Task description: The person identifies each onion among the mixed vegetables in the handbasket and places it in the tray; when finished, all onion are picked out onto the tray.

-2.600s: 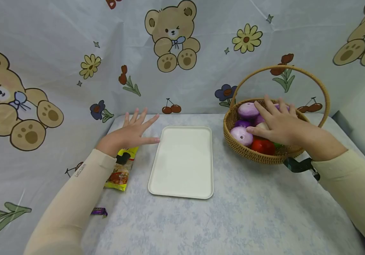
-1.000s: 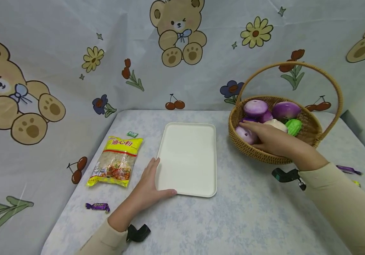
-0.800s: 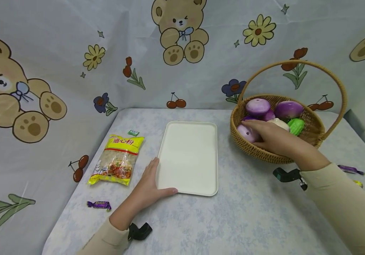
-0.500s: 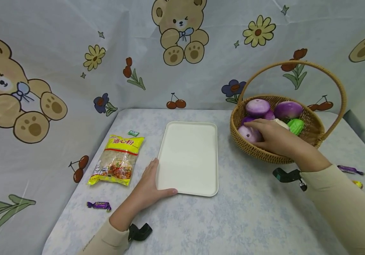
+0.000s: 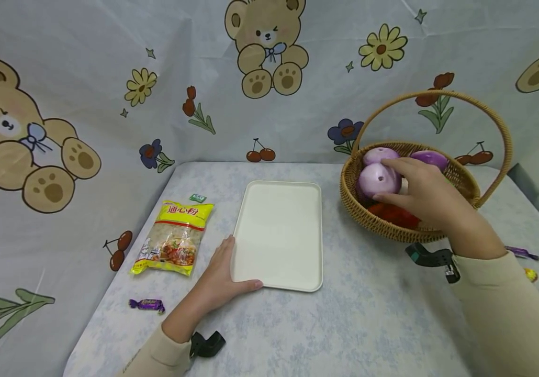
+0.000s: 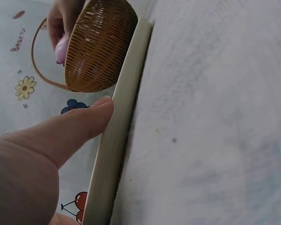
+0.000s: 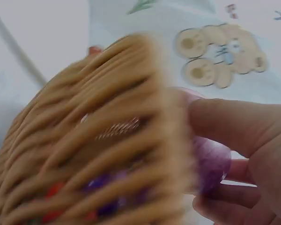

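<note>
My right hand pinches a round, pale purple onion between thumb and fingers, just above the wicker basket. In the right wrist view the thumb and fingers are around the onion, beside the blurred basket wall. Other purple vegetables, one of them dark purple, and a red one lie in the basket; my hand hides part of the contents. My left hand rests at the white tray's front left corner, thumb touching the rim, fingers along the left side.
Left of the tray lie a yellow bag of pasta, a small green packet and a purple wrapped candy. More wrapped candies, one yellow, lie near the right sleeve. The basket's tall handle arches over its contents.
My left hand came down from above to the tray's corner. My right hand reached into the basket, took hold of the pale purple onion and raised it, uncovering the red vegetable.
</note>
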Demonstrator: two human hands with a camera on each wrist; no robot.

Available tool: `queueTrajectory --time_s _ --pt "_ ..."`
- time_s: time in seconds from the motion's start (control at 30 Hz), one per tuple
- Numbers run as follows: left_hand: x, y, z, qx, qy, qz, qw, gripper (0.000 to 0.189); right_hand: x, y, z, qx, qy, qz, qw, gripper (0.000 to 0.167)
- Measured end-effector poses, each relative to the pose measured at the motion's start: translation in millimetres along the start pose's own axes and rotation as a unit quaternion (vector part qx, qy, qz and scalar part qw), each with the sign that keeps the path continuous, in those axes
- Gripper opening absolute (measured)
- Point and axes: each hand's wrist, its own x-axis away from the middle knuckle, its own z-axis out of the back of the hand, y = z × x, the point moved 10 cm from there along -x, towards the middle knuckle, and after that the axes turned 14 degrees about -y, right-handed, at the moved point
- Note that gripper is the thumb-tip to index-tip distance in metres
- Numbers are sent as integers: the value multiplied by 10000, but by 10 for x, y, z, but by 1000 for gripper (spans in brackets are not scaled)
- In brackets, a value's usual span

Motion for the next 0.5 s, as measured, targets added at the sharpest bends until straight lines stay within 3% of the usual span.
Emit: queueTrajectory --time_s 0.27,0.5 --pt "5 1 2 -106 -18 -4 9999 138 112 -443 179 -203 803 591 9948 82" --pt "-2 9 -7 -181 -20 -30 9998 138 145 -958 -39 -71 1037 1718 9796 80"
